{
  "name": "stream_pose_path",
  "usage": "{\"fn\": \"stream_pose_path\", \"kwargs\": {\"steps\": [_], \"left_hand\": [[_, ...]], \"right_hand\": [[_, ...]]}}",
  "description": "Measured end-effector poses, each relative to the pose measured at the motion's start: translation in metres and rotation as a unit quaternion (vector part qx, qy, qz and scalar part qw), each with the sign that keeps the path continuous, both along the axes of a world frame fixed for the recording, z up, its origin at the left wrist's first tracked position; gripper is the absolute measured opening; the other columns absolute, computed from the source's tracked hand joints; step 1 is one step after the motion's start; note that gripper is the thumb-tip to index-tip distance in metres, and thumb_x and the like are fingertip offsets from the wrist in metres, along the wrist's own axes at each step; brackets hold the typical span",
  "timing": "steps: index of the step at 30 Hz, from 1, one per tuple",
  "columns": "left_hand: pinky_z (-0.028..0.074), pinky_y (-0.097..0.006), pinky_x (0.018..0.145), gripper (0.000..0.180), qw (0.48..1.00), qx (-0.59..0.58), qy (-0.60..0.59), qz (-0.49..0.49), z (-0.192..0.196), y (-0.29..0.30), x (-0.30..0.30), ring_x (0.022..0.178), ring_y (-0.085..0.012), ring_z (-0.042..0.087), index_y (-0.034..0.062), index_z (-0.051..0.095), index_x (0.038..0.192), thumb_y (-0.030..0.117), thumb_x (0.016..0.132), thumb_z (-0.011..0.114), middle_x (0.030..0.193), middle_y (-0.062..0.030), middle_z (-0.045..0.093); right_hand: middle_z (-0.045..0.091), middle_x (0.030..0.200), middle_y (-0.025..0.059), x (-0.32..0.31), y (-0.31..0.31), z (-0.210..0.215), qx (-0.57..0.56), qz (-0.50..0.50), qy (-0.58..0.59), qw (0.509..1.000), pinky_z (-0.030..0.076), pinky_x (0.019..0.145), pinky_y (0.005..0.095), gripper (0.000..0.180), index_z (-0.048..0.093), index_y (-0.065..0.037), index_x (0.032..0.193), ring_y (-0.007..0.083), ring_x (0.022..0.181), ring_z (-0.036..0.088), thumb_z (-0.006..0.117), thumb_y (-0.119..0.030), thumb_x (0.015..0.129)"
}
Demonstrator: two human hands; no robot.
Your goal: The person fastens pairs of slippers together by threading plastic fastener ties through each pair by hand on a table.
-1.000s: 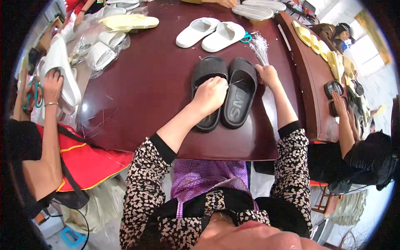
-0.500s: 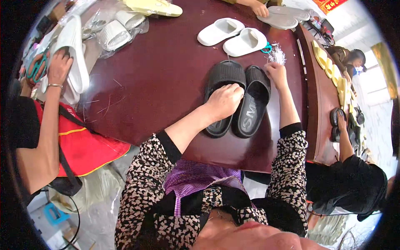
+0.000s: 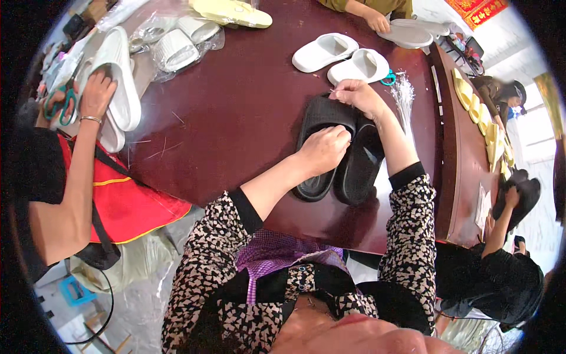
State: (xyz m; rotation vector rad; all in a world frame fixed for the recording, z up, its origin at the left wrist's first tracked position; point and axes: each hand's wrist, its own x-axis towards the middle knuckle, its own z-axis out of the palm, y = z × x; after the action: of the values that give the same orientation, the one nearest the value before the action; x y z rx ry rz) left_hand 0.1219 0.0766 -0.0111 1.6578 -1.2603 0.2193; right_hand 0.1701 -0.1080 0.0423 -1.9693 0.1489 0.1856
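A pair of black slide sandals lies on the dark red table before me: the left slide [image 3: 315, 186] and the right slide [image 3: 356, 177]. My left hand [image 3: 323, 150] is closed at the strap of the left slide, by its inner edge. What its fingertips grip is hidden. Over the toe end of that slide, my right hand [image 3: 358, 97] pinches a thin white tie [image 3: 332, 91], of which only a short bit shows. Beyond my right wrist lies a bundle of white ties [image 3: 404, 103].
White slides [image 3: 324, 52] and teal-handled scissors [image 3: 389, 77] lie beyond my right hand. At left, another person's hand [image 3: 97, 94] rests in a white slide [image 3: 127, 97]. Bagged slides [image 3: 177, 53] are near it. Yellow slides [image 3: 463, 94] line the right-hand table.
My right hand has moved left, from beside the tie bundle to the left slide's toe. My left hand stays at the strap. At right, a co-worker has lifted dark slides.
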Motion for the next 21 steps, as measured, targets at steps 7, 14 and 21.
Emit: {"fn": "stream_pose_path", "kwargs": {"steps": [7, 14, 21], "left_hand": [[0.047, -0.039, 0.072, 0.016, 0.999, -0.023, -0.026, 0.023, 0.01, 0.0, -0.001, 0.082, -0.0311, 0.057, 0.0021, 0.053, 0.093, 0.005, 0.079, 0.058, 0.092, -0.0138, 0.056], [0.042, -0.039, 0.085, 0.028, 0.986, -0.071, -0.119, 0.097, 0.042, -0.007, 0.004, 0.096, -0.0289, 0.054, 0.0016, 0.054, 0.104, 0.006, 0.077, 0.06, 0.106, -0.0131, 0.058], [0.045, -0.039, 0.081, 0.027, 0.995, 0.068, -0.031, 0.063, 0.045, -0.059, -0.026, 0.09, -0.0311, 0.056, 0.0006, 0.058, 0.103, 0.011, 0.079, 0.061, 0.1, -0.0134, 0.062]], "right_hand": [[0.06, 0.072, 0.0025, -0.015, -0.021, 0.01, 0.043, -0.085, -0.045, 0.994, 0.043, 0.061, 0.0229, 0.005, 0.059, -0.002, 0.08, 0.0087, 0.065, 0.052, 0.057, -0.004, 0.084], [0.06, 0.074, 0.0025, -0.072, -0.038, 0.01, 0.043, -0.118, -0.241, 0.962, 0.044, 0.065, 0.0223, 0.006, 0.058, 0.0, 0.08, 0.0085, 0.067, 0.053, 0.056, -0.002, 0.086], [0.061, 0.078, 0.0021, -0.133, -0.05, 0.007, 0.109, -0.198, -0.259, 0.939, 0.045, 0.068, 0.0226, 0.004, 0.058, -0.001, 0.086, 0.0084, 0.073, 0.055, 0.056, -0.003, 0.087]]}}
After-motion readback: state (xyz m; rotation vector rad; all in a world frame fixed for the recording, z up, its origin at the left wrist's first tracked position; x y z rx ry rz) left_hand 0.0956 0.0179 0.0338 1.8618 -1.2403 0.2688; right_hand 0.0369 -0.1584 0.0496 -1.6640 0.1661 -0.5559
